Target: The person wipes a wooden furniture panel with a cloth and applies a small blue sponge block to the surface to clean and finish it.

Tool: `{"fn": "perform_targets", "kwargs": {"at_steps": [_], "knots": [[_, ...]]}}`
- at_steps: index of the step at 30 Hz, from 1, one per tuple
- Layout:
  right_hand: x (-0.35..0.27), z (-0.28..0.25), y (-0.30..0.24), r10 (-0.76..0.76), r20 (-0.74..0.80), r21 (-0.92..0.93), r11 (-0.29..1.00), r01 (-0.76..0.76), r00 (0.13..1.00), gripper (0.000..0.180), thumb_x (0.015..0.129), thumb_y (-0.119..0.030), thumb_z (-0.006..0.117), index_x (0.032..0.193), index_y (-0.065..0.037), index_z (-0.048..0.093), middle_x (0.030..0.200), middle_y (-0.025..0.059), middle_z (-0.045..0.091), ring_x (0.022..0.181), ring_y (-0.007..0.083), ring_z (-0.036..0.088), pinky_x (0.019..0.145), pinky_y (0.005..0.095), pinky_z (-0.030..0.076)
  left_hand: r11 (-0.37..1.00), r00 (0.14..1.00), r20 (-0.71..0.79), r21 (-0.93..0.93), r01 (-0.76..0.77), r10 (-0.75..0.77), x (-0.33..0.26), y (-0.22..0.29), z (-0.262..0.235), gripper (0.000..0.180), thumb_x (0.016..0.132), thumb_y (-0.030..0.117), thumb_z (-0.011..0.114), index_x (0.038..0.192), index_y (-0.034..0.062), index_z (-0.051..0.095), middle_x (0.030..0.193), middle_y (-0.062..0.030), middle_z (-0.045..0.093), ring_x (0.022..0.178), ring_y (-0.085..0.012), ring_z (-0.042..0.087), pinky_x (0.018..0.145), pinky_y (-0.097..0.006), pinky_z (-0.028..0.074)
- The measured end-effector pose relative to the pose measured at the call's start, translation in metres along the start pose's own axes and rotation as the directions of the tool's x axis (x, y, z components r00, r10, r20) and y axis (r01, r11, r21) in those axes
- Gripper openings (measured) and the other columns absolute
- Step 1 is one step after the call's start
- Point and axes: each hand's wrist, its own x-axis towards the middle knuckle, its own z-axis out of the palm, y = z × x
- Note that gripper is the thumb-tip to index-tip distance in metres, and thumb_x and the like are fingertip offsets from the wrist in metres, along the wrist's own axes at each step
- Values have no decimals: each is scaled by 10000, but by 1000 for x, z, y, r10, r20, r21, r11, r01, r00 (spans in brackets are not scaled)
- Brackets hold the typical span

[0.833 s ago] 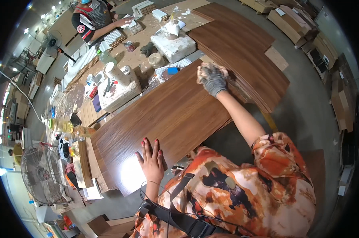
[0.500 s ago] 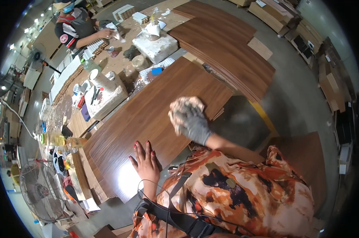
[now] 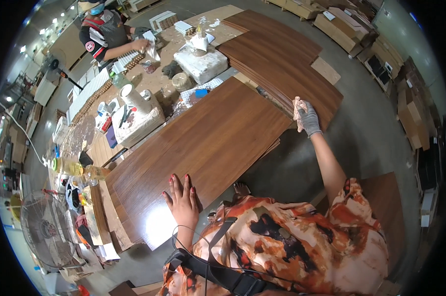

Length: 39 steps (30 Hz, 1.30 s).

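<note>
A brown wood-grain panel (image 3: 198, 143) lies before me, with more boards under it. My left hand (image 3: 183, 201) rests flat on its near left part, bare, fingers spread. Gloved in grey, my right hand (image 3: 309, 118) is at the panel's far right end, beside the near edge of a stack of similar brown panels (image 3: 287, 54). Its fingers are closed round a crumpled, pale pinkish cloth (image 3: 298, 109). Whether the cloth touches the stack I cannot tell.
Beyond the panel, a worktable holds a white block (image 3: 201, 64), a blue sponge-like block (image 3: 201, 92) and a white cup (image 3: 128, 92). A co-worker (image 3: 107, 37) handles a white piece at the far left. A standing fan (image 3: 48, 227) is at the near left.
My right hand has swept with the cloth from the middle of the panel to the far right, past its end. My left hand stays on the panel. The whole view has shifted slightly.
</note>
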Motion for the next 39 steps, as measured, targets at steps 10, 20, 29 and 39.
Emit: {"fn": "perform_targets", "kwargs": {"at_steps": [10,20,29,39], "knots": [[-13,22,-19,164,269,75,979,-191,949,414,926,-109,782,1313,-30,659,1263,33,714,1136,140,642,1031,318,501,999,999,-12,18,-30,30,1,0,1,518,1105,340,393,1616,259,406,1736,-116,208,1603,-296,187,1272,-575,79],[5,3,-6,55,187,-195,981,-17,981,323,1002,-237,690,1253,-34,673,1115,81,728,998,150,662,891,314,545,1000,1000,0,-23,-18,18,-3,-5,-8,603,1075,510,419,1623,261,387,1724,-145,229,1598,-308,195,1273,-581,54],[33,41,-119,29,137,290,955,-68,990,295,1021,-296,681,1161,-39,646,1060,22,662,923,108,645,783,306,553,999,1000,7,-29,19,-18,-2,5,-15,802,969,718,491,1628,272,385,1729,-153,210,1604,-313,173,1278,-556,60],[-43,244,-137,-45,873,475,309,-824,486,295,864,-377,574,962,-100,549,953,48,528,911,172,549,841,354,509,995,998,-20,-76,59,-61,-2,-4,-7,585,1079,456,462,1615,227,408,1716,-95,276,1587,-276,242,1283,-522,95]]}}
